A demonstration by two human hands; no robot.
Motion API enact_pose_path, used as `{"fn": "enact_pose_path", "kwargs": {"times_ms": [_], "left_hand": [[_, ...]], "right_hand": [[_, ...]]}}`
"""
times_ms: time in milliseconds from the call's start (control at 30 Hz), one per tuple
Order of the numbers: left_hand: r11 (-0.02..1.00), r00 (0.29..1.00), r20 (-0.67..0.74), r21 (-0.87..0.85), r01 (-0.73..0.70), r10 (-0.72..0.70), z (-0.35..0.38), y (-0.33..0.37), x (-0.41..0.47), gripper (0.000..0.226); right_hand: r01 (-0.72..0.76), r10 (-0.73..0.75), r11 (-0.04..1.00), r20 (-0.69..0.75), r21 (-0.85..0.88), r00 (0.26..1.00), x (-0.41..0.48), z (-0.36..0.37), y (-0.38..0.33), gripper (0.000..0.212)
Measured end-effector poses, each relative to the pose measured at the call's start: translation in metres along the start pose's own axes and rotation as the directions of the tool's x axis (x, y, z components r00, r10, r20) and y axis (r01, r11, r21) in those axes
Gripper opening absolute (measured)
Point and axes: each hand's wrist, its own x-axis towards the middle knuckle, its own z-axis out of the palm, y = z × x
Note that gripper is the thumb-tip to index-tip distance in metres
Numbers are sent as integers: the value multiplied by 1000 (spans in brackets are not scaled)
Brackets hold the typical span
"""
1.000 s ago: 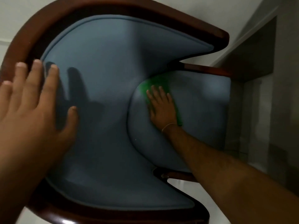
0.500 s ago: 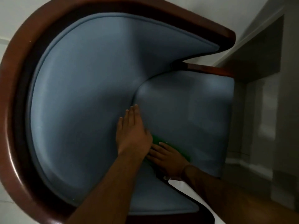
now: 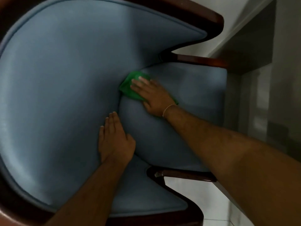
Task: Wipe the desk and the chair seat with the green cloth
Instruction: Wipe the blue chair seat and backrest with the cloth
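A blue padded chair with a dark wooden frame fills the view from above. Its seat (image 3: 187,121) lies right of the curved blue backrest (image 3: 57,95). The green cloth (image 3: 129,88) lies flat on the seat's far inner corner, against the backrest. My right hand (image 3: 153,97) presses flat on the cloth, fingers spread and pointing left. My left hand (image 3: 114,139) rests flat on the backrest beside the seat's edge, fingers together, holding nothing. Part of the cloth is hidden under my right palm.
Wooden armrests run along the seat's far side (image 3: 200,60) and near side (image 3: 184,175). A grey desk or cabinet (image 3: 254,46) stands right of the chair. Pale tiled floor (image 3: 203,196) shows beneath the near armrest.
My right hand has slid the cloth from the seat's near edge up to its far inner corner. My left hand stays flat on the backrest by the seat.
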Motion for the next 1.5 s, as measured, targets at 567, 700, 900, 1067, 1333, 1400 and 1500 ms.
{"fn": "enact_pose_path", "kwargs": {"times_ms": [567, 700, 900, 1067, 1333, 1400, 1500], "left_hand": [[997, 993, 95, -21, 78, -76, 0, 5, 10, 83], [996, 984, 155, 27, 81, -84, 0, 1, 16, 81], [990, 969, 234, 127, 55, -84, 5, 5, 16, 79], [985, 958, 268, 161, 59, -101, 13, 3, 12, 78], [984, 955, 276, 165, 61, -105, 13, 16, 10, 75], [986, 952, 287, 157, 60, -103, 11, 16, 10, 74], [985, 946, 305, 164, 58, -106, 9, 16, 12, 73]], "right_hand": [[-770, 852, 519, -298, 370, 431, -144, 25, 56, 58], [-808, 873, 483, -260, 338, 413, -197, 50, 5, 64], [-592, 603, 797, -141, 117, 785, -250, 101, -90, 90], [57, -60, 997, -45, -58, 997, -223, 117, -122, 84], [33, -44, 984, -56, -173, 997, -226, 116, -112, 87], [-96, 85, 989, -101, -114, 991, -232, 116, -113, 81], [-411, 407, 912, -133, 2, 904, -253, 115, -112, 90]]}}
